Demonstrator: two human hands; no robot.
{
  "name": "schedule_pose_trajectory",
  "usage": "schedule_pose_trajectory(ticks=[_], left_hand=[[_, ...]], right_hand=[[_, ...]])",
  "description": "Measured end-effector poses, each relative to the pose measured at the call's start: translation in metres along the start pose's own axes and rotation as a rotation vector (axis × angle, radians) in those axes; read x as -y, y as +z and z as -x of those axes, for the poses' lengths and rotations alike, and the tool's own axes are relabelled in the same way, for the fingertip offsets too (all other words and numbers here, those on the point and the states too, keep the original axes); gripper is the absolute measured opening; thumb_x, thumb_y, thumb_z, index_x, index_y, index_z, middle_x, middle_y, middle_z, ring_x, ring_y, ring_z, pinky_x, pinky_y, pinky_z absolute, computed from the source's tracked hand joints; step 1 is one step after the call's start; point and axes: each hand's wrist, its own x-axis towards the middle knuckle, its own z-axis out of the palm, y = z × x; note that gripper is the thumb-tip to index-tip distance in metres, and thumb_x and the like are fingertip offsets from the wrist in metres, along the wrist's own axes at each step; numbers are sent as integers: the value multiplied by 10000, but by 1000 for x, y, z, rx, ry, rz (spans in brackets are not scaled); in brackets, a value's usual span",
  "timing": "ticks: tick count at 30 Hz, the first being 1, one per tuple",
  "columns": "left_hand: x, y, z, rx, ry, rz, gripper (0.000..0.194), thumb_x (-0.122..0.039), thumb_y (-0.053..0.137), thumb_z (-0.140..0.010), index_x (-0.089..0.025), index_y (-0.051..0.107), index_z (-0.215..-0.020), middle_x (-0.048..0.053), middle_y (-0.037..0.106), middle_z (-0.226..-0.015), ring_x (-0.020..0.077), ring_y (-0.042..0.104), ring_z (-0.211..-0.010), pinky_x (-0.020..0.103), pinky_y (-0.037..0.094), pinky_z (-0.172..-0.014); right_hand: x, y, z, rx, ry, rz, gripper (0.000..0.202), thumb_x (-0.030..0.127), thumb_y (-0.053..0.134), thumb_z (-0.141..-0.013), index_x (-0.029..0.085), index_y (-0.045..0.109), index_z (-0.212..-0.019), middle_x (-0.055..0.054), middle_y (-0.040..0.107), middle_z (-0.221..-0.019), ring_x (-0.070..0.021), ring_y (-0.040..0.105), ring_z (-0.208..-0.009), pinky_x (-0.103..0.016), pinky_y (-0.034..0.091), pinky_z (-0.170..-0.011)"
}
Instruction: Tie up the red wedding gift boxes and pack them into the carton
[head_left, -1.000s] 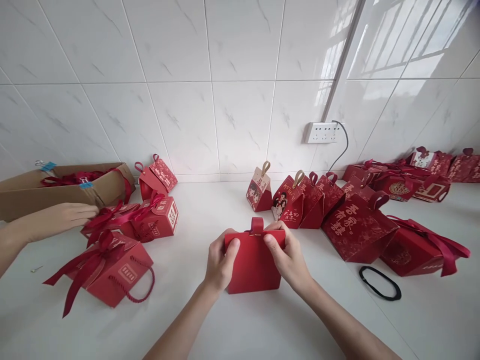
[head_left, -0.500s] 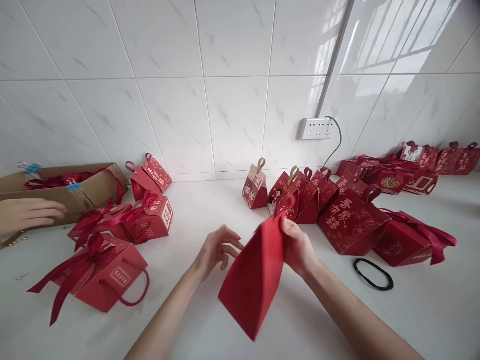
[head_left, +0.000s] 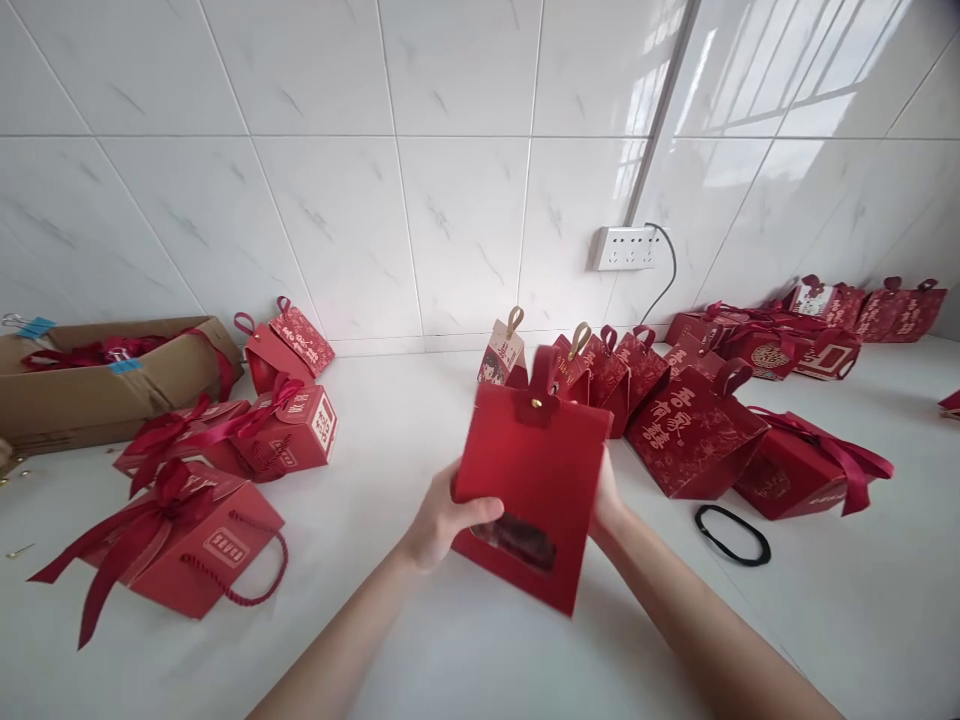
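A plain red gift box (head_left: 536, 460) with a loop handle, a gold stud and a dark cut-out slot near its lower edge is held up over the white counter, its flat face towards me. My left hand (head_left: 442, 515) grips its left edge, thumb across the front beside the slot; the other fingers are behind. My right hand (head_left: 606, 495) holds the right edge from behind, its fingers mostly hidden by the box. Just beyond stand small red gift boxes (head_left: 609, 380) with loop handles and a cream-and-red box (head_left: 501, 355).
Ribbon-tied red boxes (head_left: 202, 545) stand at left, near an open cardboard box (head_left: 112, 395) of ribbon. At right are a large printed gift box (head_left: 694, 435), a ribboned box (head_left: 810, 470) and a black band (head_left: 733, 535). A power strip (head_left: 632, 249) is on the tiled wall.
The red box has turned from edge-on to face me. My left hand, free before, has taken hold of its left side. Another person's hand at the cardboard box has left the view.
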Motion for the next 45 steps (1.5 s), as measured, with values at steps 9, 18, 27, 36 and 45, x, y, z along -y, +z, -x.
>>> schedule_pose_trajectory(ticks=[9,18,27,36,45], left_hand=[[5,-3,-2,-501,179,-86,382,-433,635,-734,-174,529,-994,72,639,-984,217,625,-877,327,506,-740],[7,-18,-4,-440,201,-33,298,-467,591,-764,-180,550,-831,26,616,-821,174,573,-762,277,457,-678],[3,-13,-3,-441,181,-79,347,-524,532,-798,-189,542,-889,38,633,-891,181,580,-818,269,451,-708],[6,-12,3,-336,284,-131,495,-646,451,-779,-177,595,-852,46,650,-807,200,589,-736,293,451,-647],[-1,-14,6,-216,433,-332,267,-355,526,-816,-168,647,-963,113,660,-1042,262,619,-963,364,475,-804]], right_hand=[[-14,2,-6,-43,-57,112,351,493,621,-774,245,617,-1022,-39,653,-1089,-220,609,-972,-351,476,-865],[-12,0,-4,-104,-17,139,360,523,636,-743,205,624,-911,-36,681,-968,-181,634,-785,-289,517,-700],[-10,3,-3,-142,-26,196,346,527,610,-762,196,598,-861,-33,675,-894,-189,609,-777,-277,479,-671],[-16,4,0,-121,237,-148,334,491,582,-787,184,631,-908,-32,677,-794,-200,632,-716,-316,509,-680],[-18,3,1,91,568,-702,204,216,448,-843,140,628,-900,-43,671,-755,-102,640,-732,-130,483,-472]])
